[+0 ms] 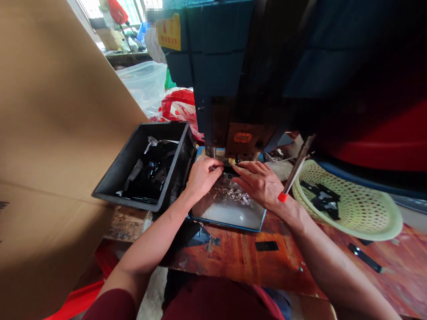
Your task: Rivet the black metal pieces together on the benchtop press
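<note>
My left hand [202, 178] and my right hand [258, 182] meet under the head of a dark blue press machine [233, 66]. Both sets of fingertips pinch a small black part [230, 169] at the die; most of that part is hidden by the fingers. The hands rest over a metal tray [230, 213] with a blue rim, which holds a heap of small shiny metal pieces [231, 194]. The machine's lever with a red tip [283, 197] hangs just right of my right wrist.
A black plastic bin [133, 155] of black strips stands at the left, a pale green mesh basket [367, 209] with several black pieces at the right. Loose black pieces [267, 246] lie on the red-brown wooden table. A large cardboard sheet [50, 133] fills the left side.
</note>
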A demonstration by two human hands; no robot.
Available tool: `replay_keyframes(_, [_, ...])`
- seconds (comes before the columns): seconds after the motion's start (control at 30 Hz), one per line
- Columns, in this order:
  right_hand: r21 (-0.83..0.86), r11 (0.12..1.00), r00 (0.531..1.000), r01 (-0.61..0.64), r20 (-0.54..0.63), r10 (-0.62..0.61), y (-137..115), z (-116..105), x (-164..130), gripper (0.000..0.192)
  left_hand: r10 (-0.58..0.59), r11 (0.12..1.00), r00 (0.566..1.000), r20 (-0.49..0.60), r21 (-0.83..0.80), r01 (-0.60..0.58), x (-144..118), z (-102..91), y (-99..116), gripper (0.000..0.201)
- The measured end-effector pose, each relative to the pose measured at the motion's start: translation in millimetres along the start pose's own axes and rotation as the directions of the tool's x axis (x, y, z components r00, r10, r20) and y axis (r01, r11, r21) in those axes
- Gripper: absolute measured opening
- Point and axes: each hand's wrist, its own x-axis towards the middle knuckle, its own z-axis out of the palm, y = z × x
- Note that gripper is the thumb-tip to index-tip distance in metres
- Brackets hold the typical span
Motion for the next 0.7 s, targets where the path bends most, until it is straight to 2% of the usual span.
replay_keyframes(0.37, [-0.05, 0.998, 1.0, 0.025, -0.017, -0.026, 3.8, 0.5, -1.1, 0.041, 0.007, 1.0, 1.0, 0.007, 0.017, -0.007, 0.1, 1.3, 1.9, 0.012])
replay_keyframes(0.57, [-0.153, 0.988, 0.999, 0.032, 0.003, -0.032, 0.7, 3.7, -4.7, 0.043, 0.081, 0.995, 0.997, 0.011, 0.063, -0.082, -2.6, 2.8, 1.0, 0.012])
replay_keyframes(0.63, [-0.114, 0.993, 1.0, 0.026, -0.009, -0.027, 1.5, 6.9, -5.6, 0.044, 0.093, 0.994, 0.996, -0.011, 0.051, -0.092, -6.5, 2.6, 1.9, 0.012])
replay_keyframes(0.7, [-0.003, 1.0, 0.999, -0.013, -0.043, 0.013, 3.6, 8.5, -8.5, 0.048, 0.085, 0.996, 0.995, -0.054, 0.022, -0.083, -14.8, 0.5, 3.0, 0.012])
